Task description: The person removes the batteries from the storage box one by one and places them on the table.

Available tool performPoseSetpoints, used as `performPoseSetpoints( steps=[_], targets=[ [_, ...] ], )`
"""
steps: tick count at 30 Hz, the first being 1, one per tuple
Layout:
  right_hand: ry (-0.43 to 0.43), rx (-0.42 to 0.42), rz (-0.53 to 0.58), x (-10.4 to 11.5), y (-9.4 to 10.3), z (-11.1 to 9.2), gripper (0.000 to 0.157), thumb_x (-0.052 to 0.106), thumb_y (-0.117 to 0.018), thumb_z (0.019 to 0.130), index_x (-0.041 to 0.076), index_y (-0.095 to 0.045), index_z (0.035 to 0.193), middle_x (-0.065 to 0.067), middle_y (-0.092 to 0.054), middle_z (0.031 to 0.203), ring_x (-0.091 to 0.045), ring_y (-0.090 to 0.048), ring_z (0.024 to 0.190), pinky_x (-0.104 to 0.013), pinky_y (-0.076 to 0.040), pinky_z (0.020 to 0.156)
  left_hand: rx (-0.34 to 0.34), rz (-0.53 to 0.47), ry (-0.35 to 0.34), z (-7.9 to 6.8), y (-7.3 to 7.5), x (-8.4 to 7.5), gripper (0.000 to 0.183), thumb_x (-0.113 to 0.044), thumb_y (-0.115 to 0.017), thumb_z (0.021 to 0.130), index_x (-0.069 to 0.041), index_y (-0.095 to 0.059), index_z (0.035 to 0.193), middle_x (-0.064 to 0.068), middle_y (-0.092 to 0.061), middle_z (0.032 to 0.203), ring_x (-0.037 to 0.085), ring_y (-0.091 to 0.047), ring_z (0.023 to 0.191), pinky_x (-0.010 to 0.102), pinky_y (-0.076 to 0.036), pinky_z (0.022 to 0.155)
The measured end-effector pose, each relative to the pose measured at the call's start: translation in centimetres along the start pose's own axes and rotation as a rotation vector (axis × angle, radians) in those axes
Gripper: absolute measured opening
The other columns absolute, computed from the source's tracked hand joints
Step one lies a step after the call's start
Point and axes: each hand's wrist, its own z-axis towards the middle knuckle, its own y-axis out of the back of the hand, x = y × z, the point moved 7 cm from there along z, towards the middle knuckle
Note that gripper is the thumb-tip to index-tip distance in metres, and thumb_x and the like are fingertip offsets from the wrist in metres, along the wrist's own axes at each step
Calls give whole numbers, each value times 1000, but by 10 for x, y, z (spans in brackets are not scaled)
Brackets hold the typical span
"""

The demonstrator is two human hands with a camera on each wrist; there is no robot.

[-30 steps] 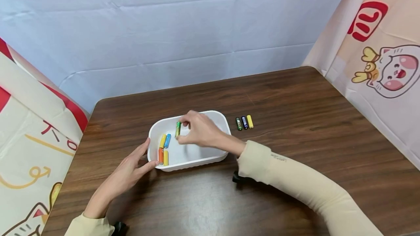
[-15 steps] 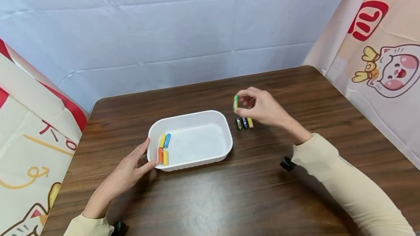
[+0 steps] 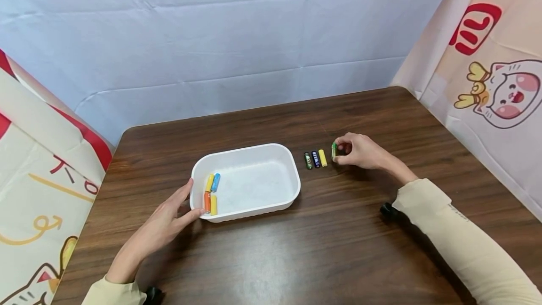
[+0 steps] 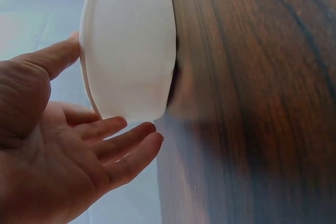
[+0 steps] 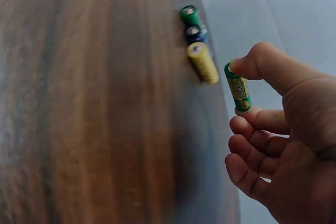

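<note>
Right hand [image 3: 360,151] had the green battery [image 5: 239,88] pinched by its ends, just beside the row of three batteries [image 3: 315,159] on the table [image 3: 271,253]. Left hand [image 3: 160,222] was spread, fingers mostly straight, touching the white tub [image 3: 254,185]. Only the head cam caught four batteries [image 3: 216,182] inside it; left wrist got just the outer wall.

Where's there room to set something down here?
Bare: the table in front of the tray; the table's far right corner, beyond the right hand; the tray's middle and right. Crowded: the tray's left end, four batteries beside the left hand; and right of the tray, three batteries plus the held green battery.
</note>
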Motion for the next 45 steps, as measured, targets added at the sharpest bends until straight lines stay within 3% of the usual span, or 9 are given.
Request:
performPoseSetpoints(
  steps=[7,17,29,45],
  targets=[
    [13,41,-37,-6,-13,2,33,18,-79,90,0,-70,117,-9,-61,101,-22,-53,86,-41,-46,76,9,3,0,1,-1,1,92,-46,-66,101,2,-19,163,25,-27,165,44,-32,149,64,-34,113],
    [9,66,-29,-7,-17,3,48,16,-76,94,-8,-63,133,-13,-60,105,-26,-54,91,-43,-47,78,10,-2,10,0,0,1,93,-47,-66,100,2,-18,163,26,-27,165,45,-31,149,65,-34,112],
    [-14,98,-26,-7,-19,1,61,16,-80,90,-9,-57,141,-14,-58,110,-29,-54,96,-45,-46,82,6,-9,14,0,0,2,92,-46,-67,100,2,-19,163,26,-26,165,45,-30,149,65,-33,114],
    [1,106,-9,-5,-17,0,64,21,-82,90,-9,-57,140,-15,-59,111,-29,-55,97,-46,-47,82,13,-9,17,0,0,1,92,-45,-67,100,1,-19,163,26,-26,165,46,-30,149,66,-33,113]
  ],
)
